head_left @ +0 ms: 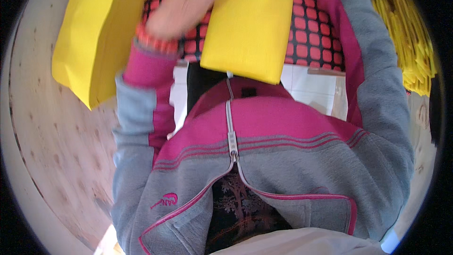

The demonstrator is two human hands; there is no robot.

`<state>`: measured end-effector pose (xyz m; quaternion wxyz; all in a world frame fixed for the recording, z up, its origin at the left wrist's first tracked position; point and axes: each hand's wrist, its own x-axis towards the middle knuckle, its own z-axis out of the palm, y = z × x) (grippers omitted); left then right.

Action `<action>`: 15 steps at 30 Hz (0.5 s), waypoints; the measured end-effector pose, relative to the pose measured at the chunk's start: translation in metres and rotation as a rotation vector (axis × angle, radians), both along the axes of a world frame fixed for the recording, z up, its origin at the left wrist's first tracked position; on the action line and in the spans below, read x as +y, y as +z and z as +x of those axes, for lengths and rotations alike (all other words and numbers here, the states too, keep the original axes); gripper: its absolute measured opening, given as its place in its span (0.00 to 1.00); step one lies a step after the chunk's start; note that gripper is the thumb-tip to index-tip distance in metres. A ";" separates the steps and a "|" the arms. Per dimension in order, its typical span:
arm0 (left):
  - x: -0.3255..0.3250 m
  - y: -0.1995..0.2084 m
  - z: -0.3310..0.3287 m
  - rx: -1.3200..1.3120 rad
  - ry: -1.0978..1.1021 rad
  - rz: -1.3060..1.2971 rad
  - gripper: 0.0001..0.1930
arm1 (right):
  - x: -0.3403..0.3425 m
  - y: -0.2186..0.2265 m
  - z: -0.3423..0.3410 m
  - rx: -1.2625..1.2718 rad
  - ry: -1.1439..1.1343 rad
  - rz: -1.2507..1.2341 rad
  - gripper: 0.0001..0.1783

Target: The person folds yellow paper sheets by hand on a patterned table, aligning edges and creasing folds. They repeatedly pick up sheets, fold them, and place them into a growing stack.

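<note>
A flat, folded piece of yellow fabric lies in front of me on a red-and-black checked cover, its near end reaching past the cover's edge. My left hand, slightly blurred, is at the left side of this fabric with its fingers stretched toward the fabric's upper part. Nothing shows in that hand; whether it touches the fabric I cannot tell. An orange-red band circles the left wrist. My right arm reaches up past the right side of the cover, and its hand is beyond the upper edge of the view.
At the left stands a larger yellow fabric piece with creased sides. A thick stack of folded yellow pieces is at the far right, beyond my right sleeve. White tiles show below the checked cover. A pale, spotted surface curves along the left.
</note>
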<state>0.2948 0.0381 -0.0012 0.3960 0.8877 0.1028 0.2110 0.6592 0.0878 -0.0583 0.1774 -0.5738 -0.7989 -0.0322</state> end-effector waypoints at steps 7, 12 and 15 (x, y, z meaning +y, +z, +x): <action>0.000 -0.026 0.075 0.239 0.040 0.699 0.34 | -0.006 0.002 0.003 0.039 0.010 0.006 0.33; -0.047 -0.013 0.030 0.243 -0.008 0.769 0.33 | -0.010 0.008 -0.003 0.085 0.032 0.036 0.34; -0.076 -0.004 -0.010 0.235 -0.021 0.812 0.32 | -0.010 0.013 -0.007 0.089 0.020 0.039 0.35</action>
